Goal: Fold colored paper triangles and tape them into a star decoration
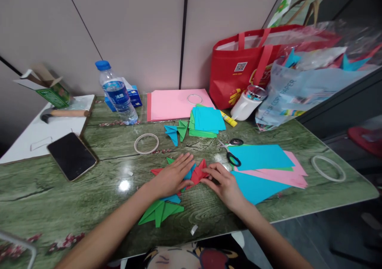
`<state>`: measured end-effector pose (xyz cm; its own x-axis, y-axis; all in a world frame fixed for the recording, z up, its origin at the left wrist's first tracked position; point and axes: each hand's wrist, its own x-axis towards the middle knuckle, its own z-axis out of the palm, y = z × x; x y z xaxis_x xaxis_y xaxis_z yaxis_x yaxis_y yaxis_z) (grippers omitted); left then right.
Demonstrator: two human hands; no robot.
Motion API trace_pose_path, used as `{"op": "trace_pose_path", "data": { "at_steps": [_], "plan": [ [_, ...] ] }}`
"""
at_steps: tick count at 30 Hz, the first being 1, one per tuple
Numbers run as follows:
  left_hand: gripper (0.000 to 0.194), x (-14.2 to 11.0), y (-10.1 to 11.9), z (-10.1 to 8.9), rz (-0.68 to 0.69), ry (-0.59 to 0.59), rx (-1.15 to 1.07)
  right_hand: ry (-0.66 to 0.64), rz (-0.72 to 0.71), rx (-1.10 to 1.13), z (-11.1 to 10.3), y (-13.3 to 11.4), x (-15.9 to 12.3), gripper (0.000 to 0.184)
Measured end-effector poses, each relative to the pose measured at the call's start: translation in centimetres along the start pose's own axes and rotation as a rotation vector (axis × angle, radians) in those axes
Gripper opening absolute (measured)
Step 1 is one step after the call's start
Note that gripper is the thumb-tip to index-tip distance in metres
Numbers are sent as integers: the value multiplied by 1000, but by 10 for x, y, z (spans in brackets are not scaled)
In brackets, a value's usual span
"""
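Note:
My left hand (174,176) lies flat, fingers stretched out, over a cluster of red, blue and green folded papers and covers part of them. Just right of it, my right hand (226,185) pinches the edge of a red folded paper piece (199,173) between thumb and fingers. A green folded paper piece (161,212) sticks out below my left wrist. Beyond the hands lie a blue folded piece (172,133) and a green folded piece (182,130). Scissors (233,151) with black handles rest to the right, partly on cut coloured sheets.
Blue sheets (265,156) and pink strips (294,173) lie at right, with a tape ring (328,168) beyond. Behind stand a water bottle (117,94), cut paper squares (207,119), a glue stick (229,119), a white cup (246,106) and a red bag (227,74). A phone (71,156) and hammer (65,113) are left.

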<state>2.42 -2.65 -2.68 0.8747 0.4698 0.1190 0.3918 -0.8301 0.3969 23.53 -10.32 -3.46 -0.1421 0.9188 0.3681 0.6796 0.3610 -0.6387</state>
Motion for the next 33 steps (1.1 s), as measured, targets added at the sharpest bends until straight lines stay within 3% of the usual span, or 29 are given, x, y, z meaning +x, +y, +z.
{"op": "trace_pose_path", "data": {
  "at_steps": [10, 24, 33],
  "plan": [
    [60, 1, 1, -1, -9, -23, 15, -57, -24, 10, -3, -1, 0, 17],
    [47, 0, 1, -3, -33, 90, -91, 70, -71, 48, -1, -10, 1, 11],
    [25, -1, -5, 5, -102, 192, -195, 73, 57, 19, 5, -14, 0, 6]
  ]
}}
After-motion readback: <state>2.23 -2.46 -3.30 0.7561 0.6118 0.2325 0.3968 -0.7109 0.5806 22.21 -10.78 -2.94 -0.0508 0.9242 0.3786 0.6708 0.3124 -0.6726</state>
